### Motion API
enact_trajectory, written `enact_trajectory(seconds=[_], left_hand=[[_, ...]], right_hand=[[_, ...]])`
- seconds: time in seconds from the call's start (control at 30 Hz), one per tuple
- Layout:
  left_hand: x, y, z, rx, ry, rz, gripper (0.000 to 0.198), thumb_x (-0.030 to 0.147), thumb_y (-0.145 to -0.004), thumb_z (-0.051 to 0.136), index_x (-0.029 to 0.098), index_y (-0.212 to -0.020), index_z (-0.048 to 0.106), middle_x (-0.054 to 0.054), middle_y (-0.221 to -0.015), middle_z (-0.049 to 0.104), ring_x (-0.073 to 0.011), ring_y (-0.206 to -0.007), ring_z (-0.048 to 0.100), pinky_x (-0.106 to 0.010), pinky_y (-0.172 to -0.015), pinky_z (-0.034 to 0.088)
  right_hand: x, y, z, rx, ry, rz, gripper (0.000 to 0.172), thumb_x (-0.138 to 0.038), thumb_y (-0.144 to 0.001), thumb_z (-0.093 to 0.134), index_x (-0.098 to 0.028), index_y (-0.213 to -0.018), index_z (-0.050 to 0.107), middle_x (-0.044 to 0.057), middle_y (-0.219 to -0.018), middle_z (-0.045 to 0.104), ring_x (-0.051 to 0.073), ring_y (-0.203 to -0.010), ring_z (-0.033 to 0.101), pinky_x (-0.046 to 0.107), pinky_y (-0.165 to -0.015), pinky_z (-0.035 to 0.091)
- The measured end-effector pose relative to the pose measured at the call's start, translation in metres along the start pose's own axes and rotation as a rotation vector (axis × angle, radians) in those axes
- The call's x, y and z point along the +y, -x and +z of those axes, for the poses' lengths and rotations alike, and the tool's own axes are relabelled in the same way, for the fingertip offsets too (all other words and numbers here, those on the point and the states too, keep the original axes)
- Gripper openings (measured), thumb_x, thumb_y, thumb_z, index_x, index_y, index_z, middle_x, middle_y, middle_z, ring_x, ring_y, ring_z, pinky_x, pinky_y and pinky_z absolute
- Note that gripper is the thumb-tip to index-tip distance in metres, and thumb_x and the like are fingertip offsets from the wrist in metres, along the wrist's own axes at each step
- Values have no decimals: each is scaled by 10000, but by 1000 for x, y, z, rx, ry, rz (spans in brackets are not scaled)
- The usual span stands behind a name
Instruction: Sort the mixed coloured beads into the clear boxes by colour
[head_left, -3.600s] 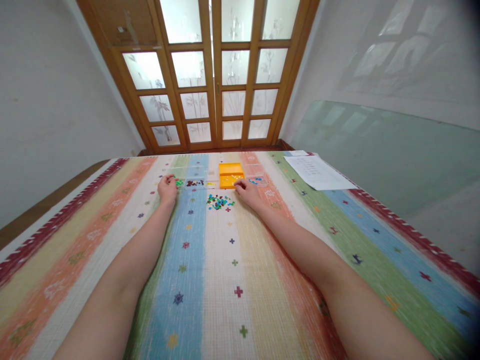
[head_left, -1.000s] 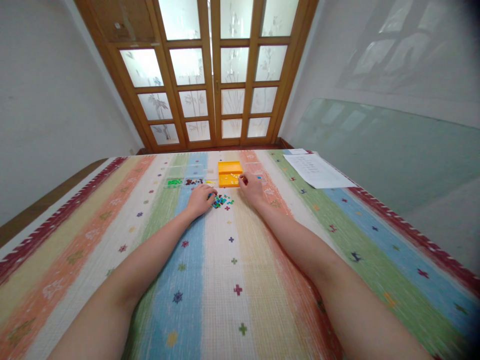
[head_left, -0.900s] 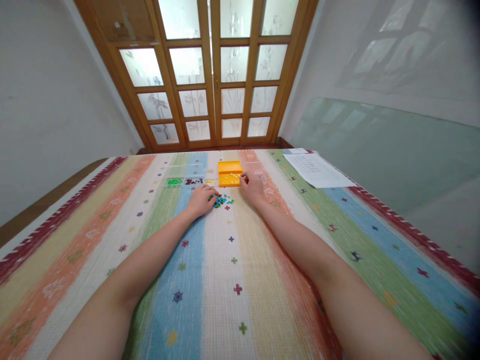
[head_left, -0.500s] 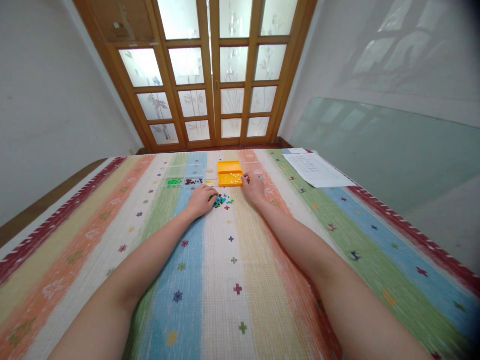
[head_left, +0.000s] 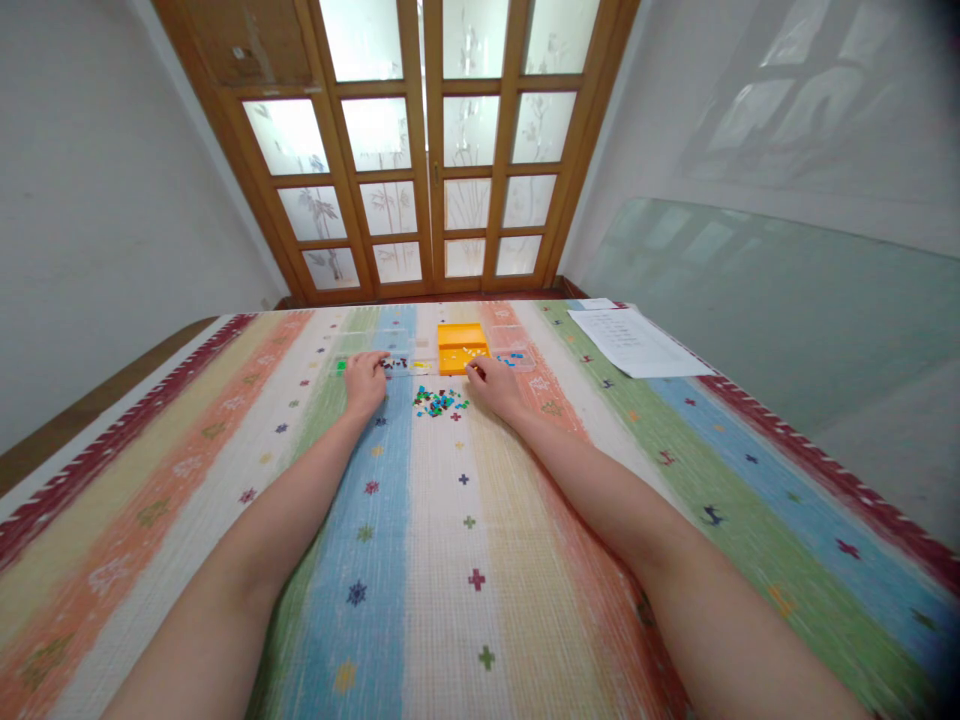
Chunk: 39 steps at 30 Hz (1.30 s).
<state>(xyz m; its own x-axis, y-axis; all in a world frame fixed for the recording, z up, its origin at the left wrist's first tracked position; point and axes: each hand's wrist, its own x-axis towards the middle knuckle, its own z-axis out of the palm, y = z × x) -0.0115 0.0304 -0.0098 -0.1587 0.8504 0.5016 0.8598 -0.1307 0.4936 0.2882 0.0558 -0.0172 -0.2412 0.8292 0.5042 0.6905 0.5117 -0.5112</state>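
My left hand (head_left: pixel 365 384) hovers over a clear box that holds green pieces (head_left: pixel 341 366) and dark red pieces (head_left: pixel 395 363). Its fingertips are pinched at the dark red ones; whatever they hold is too small to make out. At the front edge of an open yellow box (head_left: pixel 463 333) with small white pieces, my right hand (head_left: pixel 493 386) is closed, thumb and finger together, contents hidden. Between the hands, a loose pile of small mixed pieces (head_left: pixel 439 402), mostly green, blue and dark red, lies on the striped tablecloth (head_left: pixel 442 500).
Right of the yellow box, a clear box holds blue pieces (head_left: pixel 514 358). A few yellow pieces (head_left: pixel 422 365) lie in a clear compartment to its left. Printed paper (head_left: pixel 634 343) rests at the table's far right. Glass-paned doors (head_left: pixel 427 150) stand beyond the table.
My left hand has moved left and away from the pile to the dark red pieces. My right hand has shifted left and slightly nearer, from the yellow box's right side to its front.
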Motion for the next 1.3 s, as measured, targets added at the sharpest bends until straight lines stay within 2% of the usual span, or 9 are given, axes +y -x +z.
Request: enact_trajectory(seconds=[0.27, 0.53, 0.67, 0.73, 0.83, 0.97, 1.1, 1.3], left_hand=[[-22, -5, 10, -6, -4, -55, 423, 151, -870, 463, 251, -1154, 760, -53, -1198, 758, -259, -1210, 597, -458, -1129, 396], [-19, -4, 10, -26, -26, -50, 421, 178, -885, 507, 258, -1232, 731, -88, -1228, 732, -285, -1263, 565, -498, -1139, 356], [-12, -3, 8, -55, 10, 50, 314, 212, -892, 536, 251, -1118, 750, -80, -1171, 733, -276, -1198, 593, -490, -1123, 377], [-6, -1, 7, -118, 45, 139, 255, 233, -891, 547, 247, -1040, 754, -71, -1122, 736, -269, -1136, 614, -472, -1092, 411], [7, 5, 3, -293, 91, 296, 201, 243, -866, 579, 243, -976, 747, -59, -1044, 730, -255, -1071, 626, -427, -1036, 459], [24, 12, -3, -494, 125, 461, 228, 180, -799, 593, 258, -943, 751, -40, -1014, 726, -238, -1043, 629, -390, -1023, 468], [31, 14, -8, -564, 100, 495, 249, 165, -758, 602, 260, -922, 765, -49, -1024, 716, -254, -1068, 627, -407, -1055, 451], [29, 12, -12, -594, 127, 523, 254, 179, -758, 636, 271, -953, 769, -40, -1041, 695, -250, -1081, 617, -391, -1051, 449]], right_hand=[[1, 0, 1, -56, 4, -65, 177, -217, -960, 553, -191, -853, 691, 52, -858, 711, 190, -777, 571, 289, -698, 348], [0, 1, 1, -66, 3, -71, 174, -220, -952, 562, -195, -834, 687, 50, -846, 707, 191, -772, 569, 289, -698, 348], [0, 1, 2, -70, -5, -73, 173, -217, -945, 560, -198, -834, 691, 46, -840, 711, 188, -758, 570, 288, -685, 347], [0, 2, 2, -68, -9, -71, 175, -219, -945, 555, -200, -840, 695, 45, -849, 718, 184, -752, 572, 285, -680, 350], [-1, 2, 2, -58, -6, -79, 185, -221, -946, 549, -199, -840, 698, 44, -846, 721, 182, -751, 574, 283, -677, 351], [-3, 2, 2, -59, 6, -79, 198, -227, -948, 546, -198, -829, 702, 45, -825, 717, 181, -732, 566, 285, -662, 342], [-4, 3, 0, -61, 9, -81, 202, -239, -962, 546, -199, -850, 710, 43, -831, 716, 180, -729, 564, 284, -661, 339], [-3, 2, 1, -75, -8, -79, 189, -237, -966, 564, -202, -859, 716, 45, -845, 723, 184, -741, 576, 282, -672, 346]])
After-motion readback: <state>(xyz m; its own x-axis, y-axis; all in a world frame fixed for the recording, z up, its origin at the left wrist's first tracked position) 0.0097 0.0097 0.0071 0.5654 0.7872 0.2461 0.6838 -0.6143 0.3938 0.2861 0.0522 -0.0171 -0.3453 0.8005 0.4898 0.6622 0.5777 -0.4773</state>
